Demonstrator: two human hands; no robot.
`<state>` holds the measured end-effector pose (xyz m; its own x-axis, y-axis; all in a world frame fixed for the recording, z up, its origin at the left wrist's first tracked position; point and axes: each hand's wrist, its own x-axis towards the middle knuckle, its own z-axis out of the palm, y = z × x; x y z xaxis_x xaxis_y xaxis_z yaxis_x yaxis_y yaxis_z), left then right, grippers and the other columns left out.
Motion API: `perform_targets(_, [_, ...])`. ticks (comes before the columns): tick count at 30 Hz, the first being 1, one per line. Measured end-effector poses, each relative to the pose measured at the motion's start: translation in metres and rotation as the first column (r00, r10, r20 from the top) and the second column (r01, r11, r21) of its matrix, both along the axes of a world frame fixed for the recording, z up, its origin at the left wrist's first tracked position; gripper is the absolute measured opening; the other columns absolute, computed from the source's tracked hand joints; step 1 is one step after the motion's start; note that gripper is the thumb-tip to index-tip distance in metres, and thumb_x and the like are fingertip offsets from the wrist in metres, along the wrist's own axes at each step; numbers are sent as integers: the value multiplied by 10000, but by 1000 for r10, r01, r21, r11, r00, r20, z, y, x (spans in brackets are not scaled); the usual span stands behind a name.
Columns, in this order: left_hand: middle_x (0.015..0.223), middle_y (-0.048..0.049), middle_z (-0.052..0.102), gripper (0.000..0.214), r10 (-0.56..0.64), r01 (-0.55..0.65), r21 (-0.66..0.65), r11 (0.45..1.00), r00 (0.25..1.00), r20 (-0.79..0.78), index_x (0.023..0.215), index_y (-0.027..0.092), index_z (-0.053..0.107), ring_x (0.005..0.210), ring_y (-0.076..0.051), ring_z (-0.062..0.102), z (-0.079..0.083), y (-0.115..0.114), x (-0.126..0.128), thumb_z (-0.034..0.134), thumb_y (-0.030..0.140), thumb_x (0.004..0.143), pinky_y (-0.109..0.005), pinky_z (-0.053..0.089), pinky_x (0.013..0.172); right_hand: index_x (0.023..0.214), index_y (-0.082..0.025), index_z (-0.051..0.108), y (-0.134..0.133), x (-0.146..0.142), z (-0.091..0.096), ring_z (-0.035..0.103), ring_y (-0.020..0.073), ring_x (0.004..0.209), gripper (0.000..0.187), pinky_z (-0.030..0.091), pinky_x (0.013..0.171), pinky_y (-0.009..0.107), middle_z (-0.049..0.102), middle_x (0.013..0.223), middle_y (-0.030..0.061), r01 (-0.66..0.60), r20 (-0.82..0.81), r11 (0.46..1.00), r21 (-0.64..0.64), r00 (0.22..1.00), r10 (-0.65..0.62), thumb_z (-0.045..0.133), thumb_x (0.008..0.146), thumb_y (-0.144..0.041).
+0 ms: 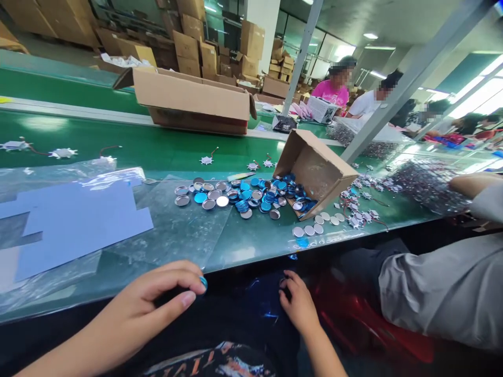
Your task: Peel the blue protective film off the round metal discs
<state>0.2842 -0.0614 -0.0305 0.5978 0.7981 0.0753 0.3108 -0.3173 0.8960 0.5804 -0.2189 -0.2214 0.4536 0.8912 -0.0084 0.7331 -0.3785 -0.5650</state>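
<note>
My left hand is at the near edge of the green table, thumb and fingers pinched on a small blue round disc. My right hand is lower, below the table edge over my lap, fingers curled on something I cannot make out. A pile of blue and silver round discs lies on the table ahead, spilling from a tipped small cardboard box. A few silver discs sit near the front edge.
Clear plastic sheets and blue-grey card lie at left. A large open carton stands behind on the green belt. Small star-shaped wired parts are scattered at right. A co-worker's grey-sleeved arm is at right; other people sit farther back.
</note>
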Motion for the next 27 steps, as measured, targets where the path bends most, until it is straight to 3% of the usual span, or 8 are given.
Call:
perform_targets(2, [950, -11, 707, 175, -36, 36, -2, 999, 999, -1, 798, 270, 746, 927, -148, 649, 0, 1, -2, 593, 345, 836, -166, 480, 881, 850, -114, 634, 10, 4, 7, 544, 155, 1129, 93, 440, 1041, 377, 610, 1150, 73, -37, -13, 997, -67, 999, 37, 579, 827, -185])
perform_targets(8, [912, -29, 694, 185, -83, 83, -21, 996, 996, -11, 816, 246, 738, 889, -151, 637, 1, 1, -10, 577, 328, 859, -202, 492, 861, 743, -98, 551, 36, 1, 6, 503, 84, 826, 224, 464, 862, 288, 560, 864, 24, 24, -27, 981, -193, 999, -30, 627, 847, -282])
perform_targets(12, [918, -11, 694, 164, -19, 19, -16, 1000, 1000, 10, 812, 265, 743, 893, -139, 638, 4, 2, -16, 589, 314, 840, -183, 483, 869, 948, -100, 592, 33, 7, 6, 540, 76, 784, 188, 484, 801, 259, 594, 894, 33, 114, -115, 983, -141, 985, -131, 602, 847, -258])
perform_targets(15, [924, -21, 703, 175, 40, -40, -14, 999, 999, 13, 797, 260, 751, 889, -150, 644, 4, 4, -23, 592, 329, 828, -182, 490, 863, 1213, -100, 557, 17, 23, 26, 623, 102, 774, 445, 523, 758, 254, 659, 925, 64, 148, -246, 988, -46, 957, -155, 588, 827, -321])
perform_targets(18, [937, -10, 714, 172, 113, -113, -15, 993, 993, 16, 776, 259, 752, 915, -149, 653, 0, 5, -26, 604, 341, 805, -150, 483, 870, 1136, -108, 637, -2, 42, 65, 667, 140, 790, 497, 549, 733, 266, 689, 947, 102, 193, -294, 977, 92, 942, -159, 558, 833, -494])
perform_targets(21, [946, 55, 714, 133, 172, -173, 16, 985, 984, 42, 767, 274, 744, 938, -107, 654, -5, 4, -22, 620, 320, 779, -87, 446, 888, 1128, -141, 666, -4, 60, 106, 642, 163, 1023, 504, 514, 951, 319, 647, 1159, 116, 323, -136, 889, 324, 946, -295, 500, 875, -543])
perform_targets(24, [924, 98, 709, 129, 170, -174, 52, 983, 983, 73, 752, 277, 734, 927, -80, 652, -7, 1, -11, 610, 303, 773, -61, 433, 877, 1079, -150, 712, 13, 80, 128, 528, 199, 1178, 472, 382, 1103, 368, 579, 1245, 125, 366, 97, 785, 501, 877, -471, 487, 874, -511])
perform_targets(27, [903, 110, 705, 148, 156, -165, 73, 984, 982, 108, 742, 274, 729, 902, -67, 657, -4, -2, -3, 588, 298, 778, -49, 425, 873, 1039, -177, 748, 33, 96, 130, 537, 198, 1028, 412, 406, 1000, 367, 608, 1083, 120, 340, 261, 824, 454, 833, -488, 468, 866, -425])
